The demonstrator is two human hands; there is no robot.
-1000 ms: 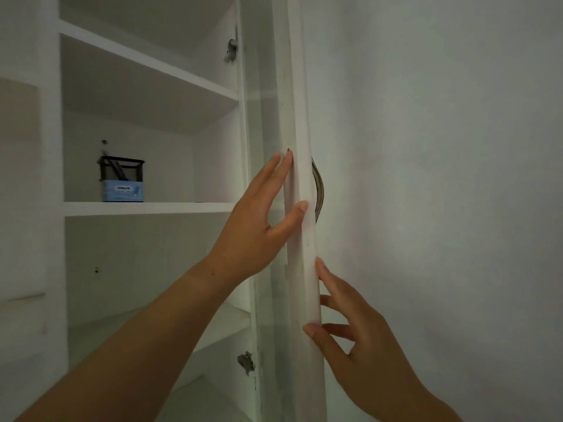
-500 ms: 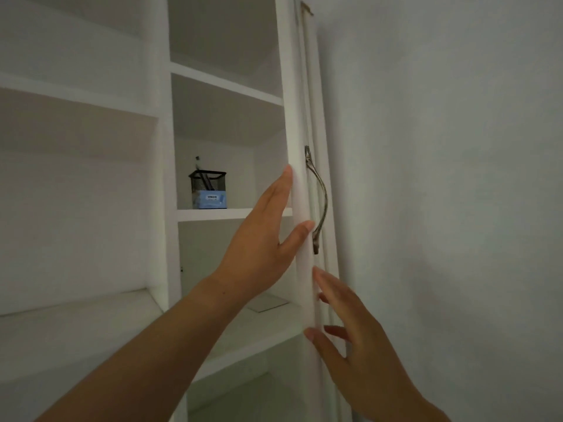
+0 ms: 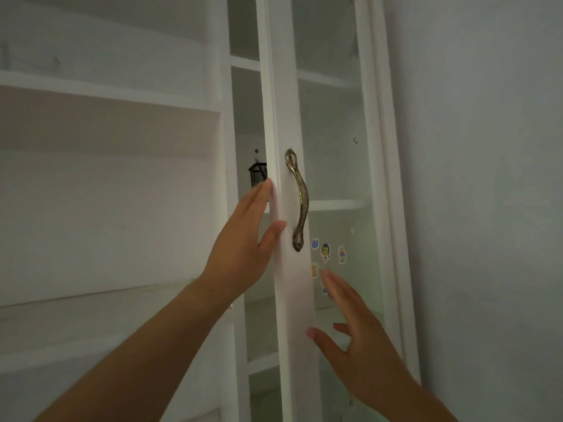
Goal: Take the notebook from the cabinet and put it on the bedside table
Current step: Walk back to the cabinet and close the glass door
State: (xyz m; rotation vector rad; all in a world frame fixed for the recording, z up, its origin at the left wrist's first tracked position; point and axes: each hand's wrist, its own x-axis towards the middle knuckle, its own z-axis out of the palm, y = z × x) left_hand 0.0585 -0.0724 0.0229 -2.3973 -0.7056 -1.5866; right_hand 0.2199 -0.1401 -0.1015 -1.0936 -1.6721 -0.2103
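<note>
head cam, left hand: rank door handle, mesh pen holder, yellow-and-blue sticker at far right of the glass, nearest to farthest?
From the left hand, as the head view shows it:
1. Door handle, just right of the thumb on the door frame.
2. Mesh pen holder, on the shelf behind, above the fingertips.
3. Yellow-and-blue sticker, far right on the glass.

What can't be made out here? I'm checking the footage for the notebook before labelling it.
- Notebook: not seen in the head view; the cabinet door covers most of the compartment.
- Black mesh pen holder: only its left part shows past the door's edge.
- Stickers on the glass: too small to identify.
- Left hand: its fingertips on the door's edge are blurred.
- Right hand: whether it touches the glass is unclear.
</note>
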